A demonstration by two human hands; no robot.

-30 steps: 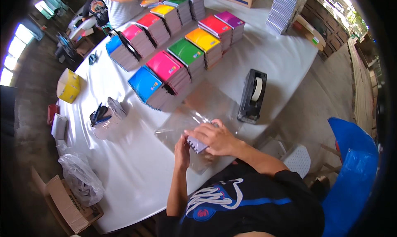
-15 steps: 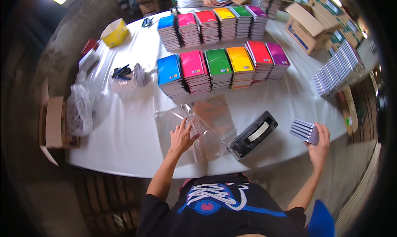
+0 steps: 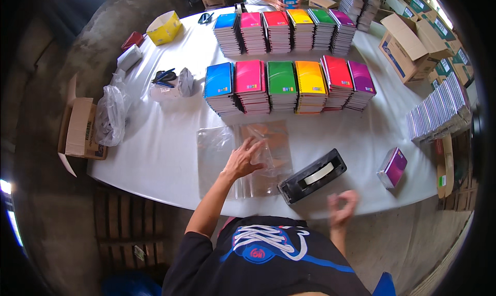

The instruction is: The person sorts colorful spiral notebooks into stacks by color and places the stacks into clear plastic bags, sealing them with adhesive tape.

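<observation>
Twelve o'clock is the direction away from the person. The left hand [image 3: 243,160] has its fingers loosely spread over the clear plastic sheets [image 3: 217,167]; it seems to touch them, but I cannot tell if any film is pinched. The right hand [image 3: 343,205], at 4 o'clock from the left, is blurred; its fingers curl toward the thumb, and nothing is seen in it.

To handle this film well, I would advise to press lightly with flat fingertips, lift only one layer by its edge, and smooth the wrinkles outward. The free hand could hold the opposite edge.

The plastic lies flat on the surface [image 3: 150,156], right under the left hand. Its seam-like line runs from 12 to 6 o'clock, which seems also its long axis; which end is open, I cannot tell.

Between 3 and 4 o'clock from the left hand, the black tape dispenser [image 3: 294,190] is long from 2 to 8. At 2 o'clock from the right hand, the purple notebook bundle [image 3: 396,168] lies cover up, its long axis about 1 to 7.
</observation>
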